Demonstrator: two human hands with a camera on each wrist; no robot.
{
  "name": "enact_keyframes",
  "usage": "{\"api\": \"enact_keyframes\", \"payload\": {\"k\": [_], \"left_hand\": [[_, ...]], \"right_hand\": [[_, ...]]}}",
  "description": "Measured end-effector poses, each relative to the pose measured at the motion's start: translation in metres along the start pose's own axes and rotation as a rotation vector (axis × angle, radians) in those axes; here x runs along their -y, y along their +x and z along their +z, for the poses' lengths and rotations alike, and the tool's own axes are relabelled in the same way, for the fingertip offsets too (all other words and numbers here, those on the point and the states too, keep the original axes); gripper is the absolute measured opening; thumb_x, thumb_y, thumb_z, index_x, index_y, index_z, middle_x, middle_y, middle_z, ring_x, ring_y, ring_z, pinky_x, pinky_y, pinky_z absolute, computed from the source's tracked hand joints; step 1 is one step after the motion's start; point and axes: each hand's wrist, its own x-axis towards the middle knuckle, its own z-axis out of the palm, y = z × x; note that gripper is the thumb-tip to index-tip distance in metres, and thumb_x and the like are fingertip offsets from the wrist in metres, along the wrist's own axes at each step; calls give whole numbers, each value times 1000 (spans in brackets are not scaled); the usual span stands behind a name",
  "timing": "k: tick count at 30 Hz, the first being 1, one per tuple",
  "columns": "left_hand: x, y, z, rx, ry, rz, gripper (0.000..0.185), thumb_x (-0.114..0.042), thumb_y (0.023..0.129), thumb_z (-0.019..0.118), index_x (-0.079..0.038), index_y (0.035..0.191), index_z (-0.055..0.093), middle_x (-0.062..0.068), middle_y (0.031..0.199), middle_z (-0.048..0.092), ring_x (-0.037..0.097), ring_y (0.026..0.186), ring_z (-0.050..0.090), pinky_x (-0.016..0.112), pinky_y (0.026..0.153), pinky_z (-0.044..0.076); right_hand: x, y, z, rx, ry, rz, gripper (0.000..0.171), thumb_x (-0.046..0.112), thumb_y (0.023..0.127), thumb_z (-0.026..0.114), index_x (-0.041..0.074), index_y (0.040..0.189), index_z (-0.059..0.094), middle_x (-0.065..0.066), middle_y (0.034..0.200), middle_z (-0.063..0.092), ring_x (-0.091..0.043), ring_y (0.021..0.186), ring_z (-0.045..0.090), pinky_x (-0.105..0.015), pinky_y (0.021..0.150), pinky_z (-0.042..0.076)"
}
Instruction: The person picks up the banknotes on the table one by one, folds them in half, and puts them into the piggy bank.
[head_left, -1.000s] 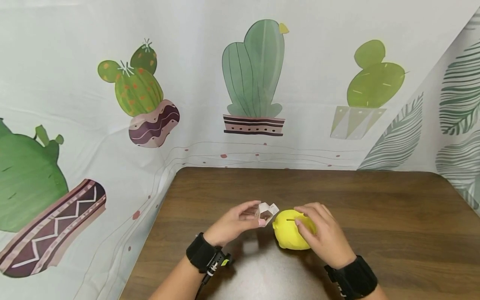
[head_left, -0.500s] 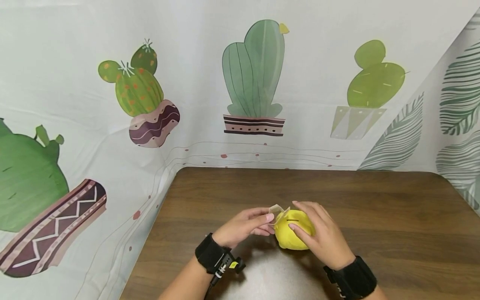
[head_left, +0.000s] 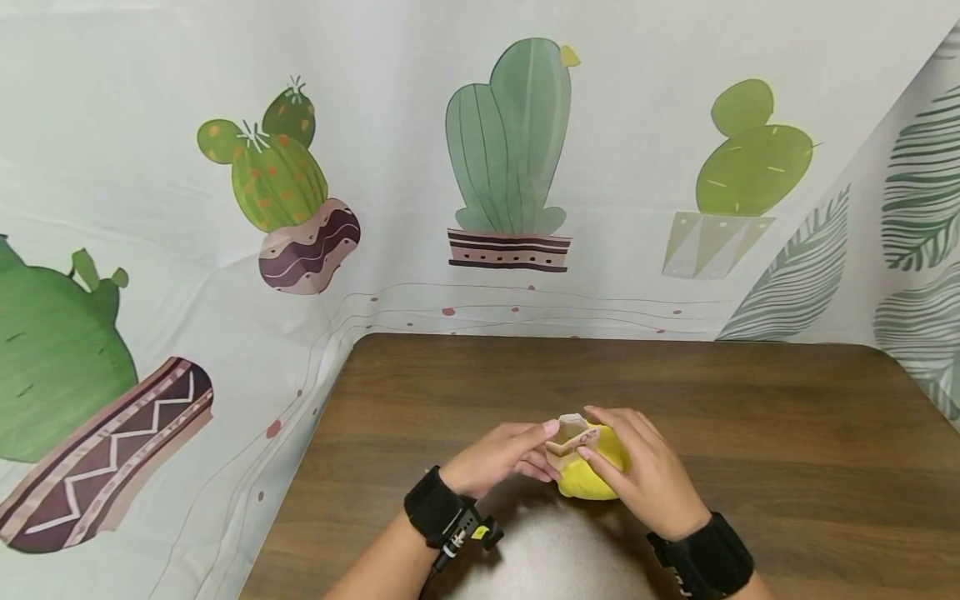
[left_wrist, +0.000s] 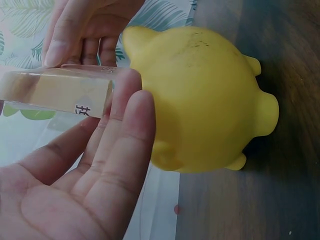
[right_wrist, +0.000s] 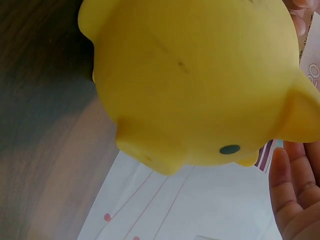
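Note:
My left hand (head_left: 495, 454) pinches a small clear box (head_left: 572, 433) with cream-coloured parts and printed characters. Its end facing the head camera looks open. The box sits over the top of a yellow piggy bank (head_left: 588, 485), whose coin slot is hidden in the head view. In the left wrist view the box (left_wrist: 65, 92) lies between thumb and fingers, close to the piggy bank (left_wrist: 200, 100). My right hand (head_left: 648, 467) arches over the bank's right side, fingers loosely extended. Its thumb is at the box's edge; whether it grips anything is unclear.
A brown wood-grain table (head_left: 787, 433) bears the piggy bank. Behind it hangs a white cloth (head_left: 622, 167) printed with cacti and leaves. Each wrist wears a black strap (head_left: 435, 506), the left one with a cable.
My left hand has moved right with the box, from beside the piggy bank to over its top, and has turned the box. My right hand has stayed almost in place.

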Motion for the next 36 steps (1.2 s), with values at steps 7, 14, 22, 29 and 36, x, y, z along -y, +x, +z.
{"api": "enact_keyframes", "payload": {"k": [7,14,22,29,36], "left_hand": [[-1,3,4,-6,-6,-17,57,-45,107,43,5,121,66,27,107,71,27,91,74,39,88,61],[2,6,7,19,21,-12,62,-48,107,40,7,117,67,28,105,72,29,90,74,38,85,61],[7,7,10,35,69,-15,69,-51,107,36,10,110,68,33,99,71,25,84,73,48,87,60],[6,5,13,27,85,-16,74,-54,107,32,9,105,69,31,96,72,35,88,73,52,88,59],[6,1,15,-2,96,12,49,-41,105,50,4,112,69,19,100,74,13,87,69,36,87,60]], "right_hand": [[1,1,0,-32,-12,-22,57,10,81,83,11,134,62,0,118,71,-16,108,63,-23,99,46],[1,-1,0,-39,-12,-18,49,8,80,83,9,125,66,-3,113,73,-20,104,68,-28,95,50],[3,-2,2,-35,23,-23,45,5,79,82,9,122,66,1,106,73,-12,94,67,-12,89,48],[3,-2,4,-36,47,-25,38,1,79,82,13,112,69,4,103,73,-9,91,66,-9,87,46],[5,-2,3,-41,90,58,30,0,83,78,15,104,63,9,91,68,1,79,57,-15,70,47]]}}
